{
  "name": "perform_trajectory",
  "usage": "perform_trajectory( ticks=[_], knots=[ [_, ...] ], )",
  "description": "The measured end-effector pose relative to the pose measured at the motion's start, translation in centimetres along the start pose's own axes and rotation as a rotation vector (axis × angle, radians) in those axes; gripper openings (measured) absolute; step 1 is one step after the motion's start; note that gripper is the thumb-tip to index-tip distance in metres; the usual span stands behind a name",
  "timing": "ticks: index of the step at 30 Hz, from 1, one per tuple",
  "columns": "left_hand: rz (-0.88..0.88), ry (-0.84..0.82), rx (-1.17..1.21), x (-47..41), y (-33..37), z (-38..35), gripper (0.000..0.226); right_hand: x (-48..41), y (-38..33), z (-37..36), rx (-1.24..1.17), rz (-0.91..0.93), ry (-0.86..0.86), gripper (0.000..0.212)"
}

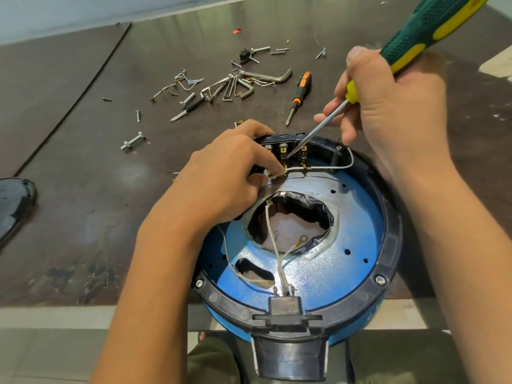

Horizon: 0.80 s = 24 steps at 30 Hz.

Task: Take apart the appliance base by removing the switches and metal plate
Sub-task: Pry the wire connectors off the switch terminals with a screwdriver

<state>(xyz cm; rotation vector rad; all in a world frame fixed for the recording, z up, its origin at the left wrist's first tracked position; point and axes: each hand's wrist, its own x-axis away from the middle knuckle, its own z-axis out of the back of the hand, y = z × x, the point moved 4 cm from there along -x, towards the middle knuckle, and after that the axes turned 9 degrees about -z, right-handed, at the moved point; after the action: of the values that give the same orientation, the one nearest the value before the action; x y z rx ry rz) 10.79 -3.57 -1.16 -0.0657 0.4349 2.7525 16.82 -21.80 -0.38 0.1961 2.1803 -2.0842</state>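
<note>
screwdriver [410,48] tip set in the switches [283,151] at the far rim of the base [389,245].
right hand [388,106] grips the screwdriver, fingers curled round it; left hand [221,176] clasps the switches, perhaps pinching a wire [279,172]; base lies on the table [110,189], at its near edge.

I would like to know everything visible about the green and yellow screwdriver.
The screwdriver has a thick green handle with yellow inlays, rubbery and dimpled by its look, a yellow collar and a thin silver metal shaft. It slants down to the left; the handle's end leaves the picture at the top right. The right hand grips it at the collar. Its tip sits among the brass terminals of the switch block.
</note>
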Motion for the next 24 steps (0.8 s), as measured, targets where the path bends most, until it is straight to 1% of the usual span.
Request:
perform_trajectory(
  ticks=[7,12,24],
  knots=[
    [-0.003,-0.002,0.011,0.0,-0.01,0.01,0.035,0.23,-0.15,-0.19,-0.019,-0.068,0.031,0.039],
    [-0.001,-0.002,0.004,0.01,-0.03,0.0,0.034,0.27,-0.22,-0.18,0.003,-0.083,0.032,0.037],
    [-0.01,-0.011,0.005,-0.06,0.01,0.06,0.033,0.1,-0.24,-0.19,0.015,-0.026,0.072,0.037]
  ],
)
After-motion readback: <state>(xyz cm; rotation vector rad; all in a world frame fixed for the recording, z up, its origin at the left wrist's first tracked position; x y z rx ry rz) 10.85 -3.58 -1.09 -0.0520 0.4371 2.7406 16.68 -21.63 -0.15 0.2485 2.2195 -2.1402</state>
